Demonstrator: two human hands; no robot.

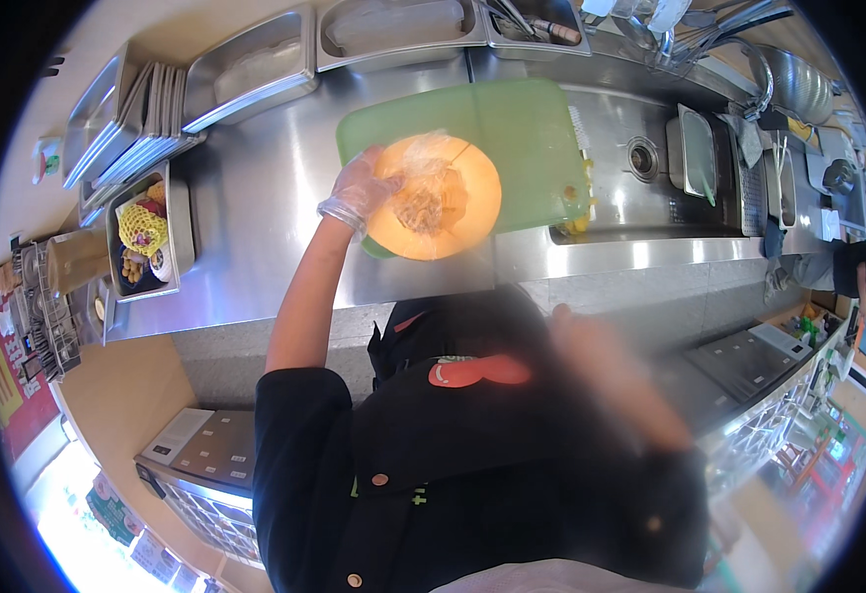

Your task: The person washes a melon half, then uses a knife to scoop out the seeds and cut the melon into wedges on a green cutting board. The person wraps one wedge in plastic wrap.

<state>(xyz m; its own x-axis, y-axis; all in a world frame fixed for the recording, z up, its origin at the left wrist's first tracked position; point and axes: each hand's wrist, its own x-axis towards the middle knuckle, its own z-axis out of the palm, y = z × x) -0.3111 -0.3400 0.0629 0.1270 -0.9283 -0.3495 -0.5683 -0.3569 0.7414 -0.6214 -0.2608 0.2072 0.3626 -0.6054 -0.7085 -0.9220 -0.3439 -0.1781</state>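
Observation:
In a clear plastic glove, my left hand (366,185) grips the left rim of a round orange-yellow dish (473,215). Crumpled clear plastic (429,152) and some brownish matter (422,211) lie in the dish; glare hides what exactly they are. The dish is over the left part of a green cutting board (525,148) on the steel counter. My right hand (573,330) is a blur beside my apron, below the counter's front edge. Its fingers cannot be made out, nor whether anything is in them.
Right of the board is a steel sink (607,200) with yellow scraps along its near-left edge. Steel pans (255,78) line the counter's back. At the left, a steel pan (184,248) holds netted fruit (142,228). Another person (822,268) is at the far right.

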